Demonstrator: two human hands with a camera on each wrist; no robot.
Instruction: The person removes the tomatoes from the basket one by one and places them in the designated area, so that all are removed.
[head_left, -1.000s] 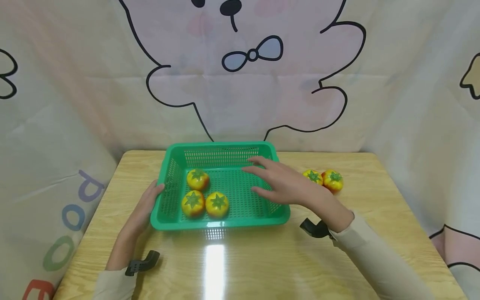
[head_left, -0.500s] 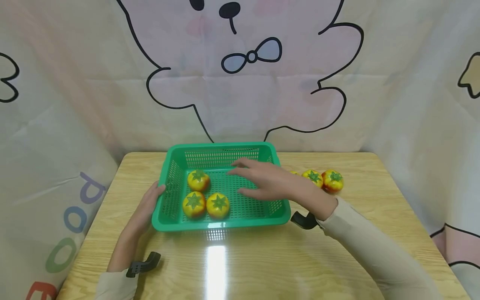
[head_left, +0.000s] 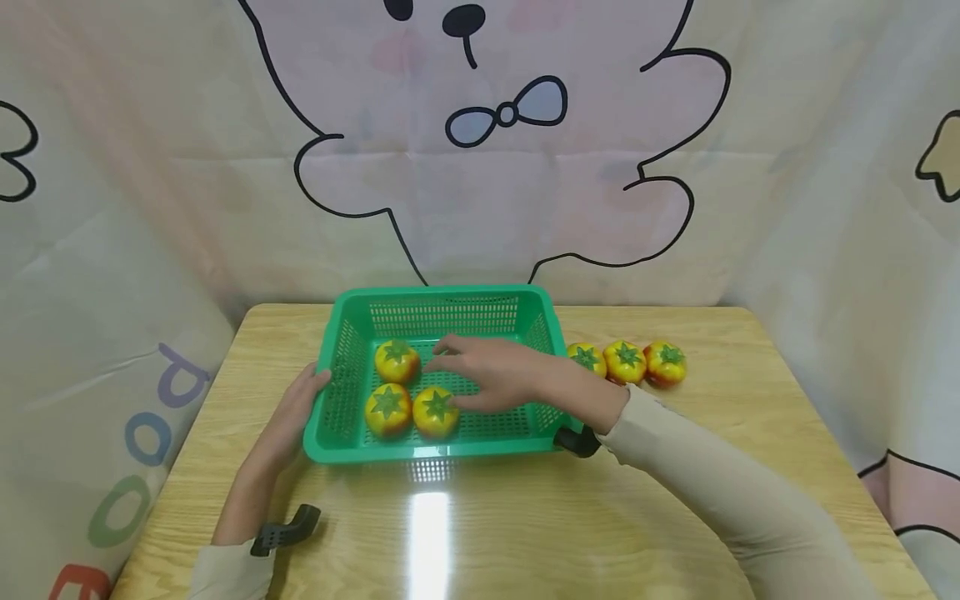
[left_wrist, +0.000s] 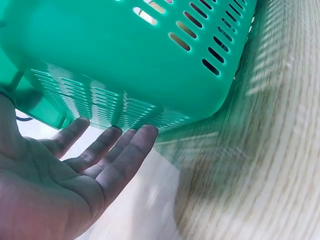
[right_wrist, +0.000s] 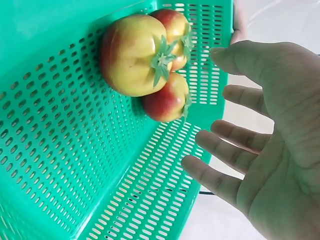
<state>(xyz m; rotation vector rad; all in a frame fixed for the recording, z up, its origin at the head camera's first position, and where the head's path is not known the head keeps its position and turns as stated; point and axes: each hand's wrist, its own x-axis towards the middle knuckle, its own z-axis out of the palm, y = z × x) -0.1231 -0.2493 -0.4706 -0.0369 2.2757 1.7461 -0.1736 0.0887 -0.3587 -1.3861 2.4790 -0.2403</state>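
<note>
A green plastic basket [head_left: 431,452] stands on the table, holding three yellow-and-red toy tomatoes: one at the back [head_left: 397,362], a front left tomato [head_left: 387,409] and a front right tomato [head_left: 435,412]. My left hand [head_left: 294,410] grips the basket's left side, thumb at the rim; in the left wrist view its fingers [left_wrist: 125,160] lie along the outer wall. My right hand [head_left: 495,373] hovers over the basket with fingers spread and nothing in them, its thumb overlapping the front right tomato. The right wrist view shows the palm bare beside the tomatoes [right_wrist: 130,55].
Three more toy tomatoes, a left one [head_left: 587,358], a middle one [head_left: 625,362] and a right one [head_left: 665,363], sit in a row right of the basket, behind the right forearm. A printed cloth [head_left: 480,192] hangs behind the wooden table [head_left: 525,525].
My right hand has moved left and lower over the basket, toward the tomatoes inside, uncovering the leftmost tomato of the row outside. My left hand has stayed at the basket's side.
</note>
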